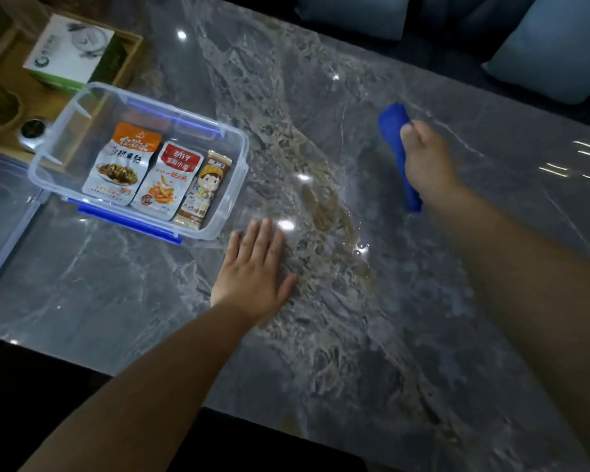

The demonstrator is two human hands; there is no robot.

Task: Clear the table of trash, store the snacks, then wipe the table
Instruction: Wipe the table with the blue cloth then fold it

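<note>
Snacks sit in a clear plastic box point(232, 185) on the left part of the grey marble desk point(321, 335). Three packets lie side by side in it: an orange and silver snack packet point(120, 165), a red and white snack packet point(167, 182) and a thin brown snack packet point(203, 192). The box has blue clips and no lid on it. A clear lid point(0, 212) lies just left of the box, at the edge of the view.

The left hand point(256, 274) lies flat on the desk near the box, with its fingers straight and together, holding nothing. The right hand point(426, 158) is farther off to the right, and its grip is closed round a blue cloth point(394, 126). The cloth sticks out past the hand at both ends and seems to be touching the desk, but that part is blurry.

Behind the box is a wooden tray point(130, 52) with a white and green carton point(72, 52) in it. Pale blue cushions point(552, 52) show past the far edge of the desk.
</note>
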